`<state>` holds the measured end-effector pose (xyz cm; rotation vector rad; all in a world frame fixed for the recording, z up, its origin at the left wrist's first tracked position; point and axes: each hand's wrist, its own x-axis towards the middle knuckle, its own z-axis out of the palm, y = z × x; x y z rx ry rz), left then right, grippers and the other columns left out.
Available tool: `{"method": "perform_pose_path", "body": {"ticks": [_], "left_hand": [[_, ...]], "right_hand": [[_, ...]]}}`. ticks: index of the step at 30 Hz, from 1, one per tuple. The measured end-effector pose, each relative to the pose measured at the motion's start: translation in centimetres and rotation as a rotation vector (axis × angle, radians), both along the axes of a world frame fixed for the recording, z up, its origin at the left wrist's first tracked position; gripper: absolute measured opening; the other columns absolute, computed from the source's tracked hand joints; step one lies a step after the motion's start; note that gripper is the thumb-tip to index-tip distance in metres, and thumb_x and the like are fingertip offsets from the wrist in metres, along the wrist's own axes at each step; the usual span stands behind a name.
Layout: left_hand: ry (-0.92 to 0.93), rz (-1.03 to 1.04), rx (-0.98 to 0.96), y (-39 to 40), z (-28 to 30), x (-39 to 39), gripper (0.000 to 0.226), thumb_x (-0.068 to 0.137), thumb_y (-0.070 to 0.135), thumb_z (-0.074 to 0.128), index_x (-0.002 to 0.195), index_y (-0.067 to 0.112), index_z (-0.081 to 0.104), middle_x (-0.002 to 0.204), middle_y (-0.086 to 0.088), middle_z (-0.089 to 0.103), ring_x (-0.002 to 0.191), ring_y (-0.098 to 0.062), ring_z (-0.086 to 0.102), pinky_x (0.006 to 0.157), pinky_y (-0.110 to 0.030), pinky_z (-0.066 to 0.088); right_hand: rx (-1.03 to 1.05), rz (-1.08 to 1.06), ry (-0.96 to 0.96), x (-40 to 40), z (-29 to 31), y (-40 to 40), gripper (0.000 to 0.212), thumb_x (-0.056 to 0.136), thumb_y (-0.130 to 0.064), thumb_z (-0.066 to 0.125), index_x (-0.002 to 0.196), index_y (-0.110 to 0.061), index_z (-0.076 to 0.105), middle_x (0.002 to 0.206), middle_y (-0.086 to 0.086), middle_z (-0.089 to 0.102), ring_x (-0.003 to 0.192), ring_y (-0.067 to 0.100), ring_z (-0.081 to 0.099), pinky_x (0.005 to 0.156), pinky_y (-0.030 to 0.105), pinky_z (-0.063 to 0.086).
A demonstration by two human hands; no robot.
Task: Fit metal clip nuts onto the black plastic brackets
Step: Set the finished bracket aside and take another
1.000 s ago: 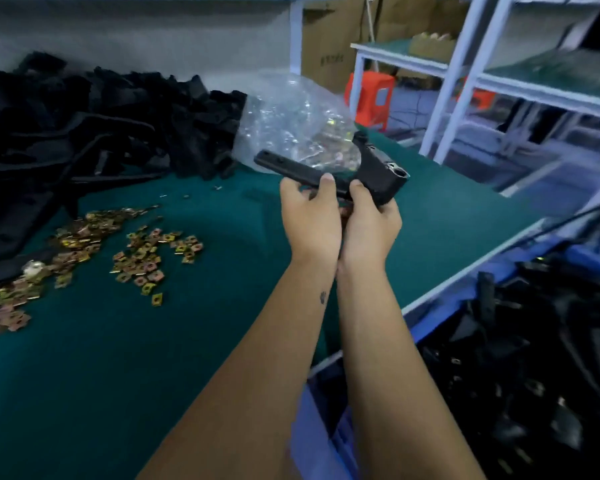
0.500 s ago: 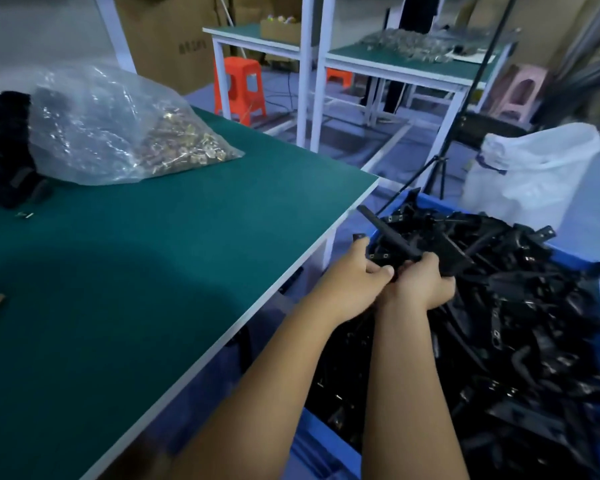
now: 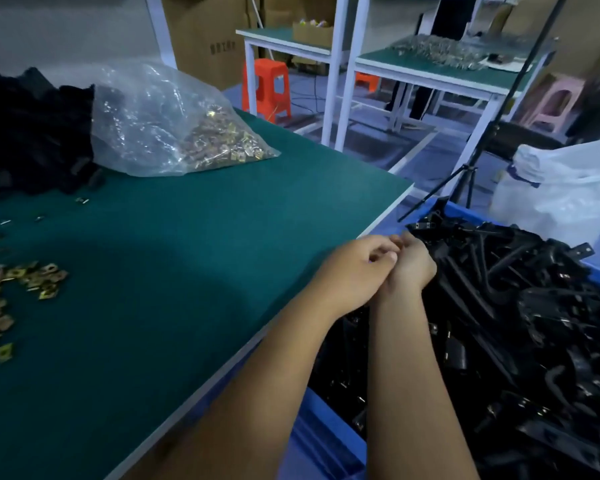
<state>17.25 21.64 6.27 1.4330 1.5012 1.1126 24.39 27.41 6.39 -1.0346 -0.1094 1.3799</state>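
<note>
My left hand (image 3: pixel 355 271) and my right hand (image 3: pixel 413 266) are pressed together at the right edge of the green table (image 3: pixel 187 258), just above the blue bin (image 3: pixel 328 431). The bin is heaped with black plastic brackets (image 3: pixel 520 327). My left fingers are curled with nothing visible in them. My right fingers point down towards the heap and are hidden. Loose brass-coloured clip nuts (image 3: pixel 32 278) lie on the table at the left. A clear plastic bag (image 3: pixel 174 123) holds many more. Another pile of black brackets (image 3: pixel 32 133) sits at the far left.
A black tripod (image 3: pixel 482 140) stands just beyond the bin, with a white plastic sack (image 3: pixel 568 188) to its right. Beyond the table are white-framed benches (image 3: pixel 430 71), an orange stool (image 3: pixel 265 88) and cardboard boxes (image 3: pixel 208 39).
My hands carried a bracket from above the table to the bin on the right. The bracket is no longer in them, and they have drawn back to the table's edge.
</note>
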Motion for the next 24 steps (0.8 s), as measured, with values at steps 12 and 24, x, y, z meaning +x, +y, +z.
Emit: {"method": "perform_pose_path", "body": {"ticks": [12, 24], "left_hand": [[-0.178, 0.747, 0.260, -10.2, 5.9, -19.4, 0.026, 0.096, 0.008, 0.048, 0.075, 0.021, 0.056, 0.060, 0.015, 0.057, 0.057, -0.001, 0.051, 0.055, -0.019, 0.040], [0.594, 1.559, 0.014, -25.9, 1.4, -32.5, 0.031, 0.093, 0.007, 0.051, 0.121, 0.015, 0.063, 0.145, -0.008, 0.048, 0.141, -0.031, 0.026, 0.110, -0.026, 0.021]], "right_hand": [[0.677, 0.731, -0.595, -23.7, 5.0, -10.0, 0.022, 0.086, -0.002, 0.048, 0.082, -0.009, 0.070, 0.083, 0.002, 0.070, 0.084, 0.020, 0.066, 0.078, 0.036, 0.054], [0.995, 1.268, -1.345, -35.2, 0.5, -16.5, 0.022, 0.090, -0.028, 0.042, 0.086, -0.029, 0.063, 0.079, -0.009, 0.064, 0.078, 0.020, 0.060, 0.075, 0.036, 0.043]]}}
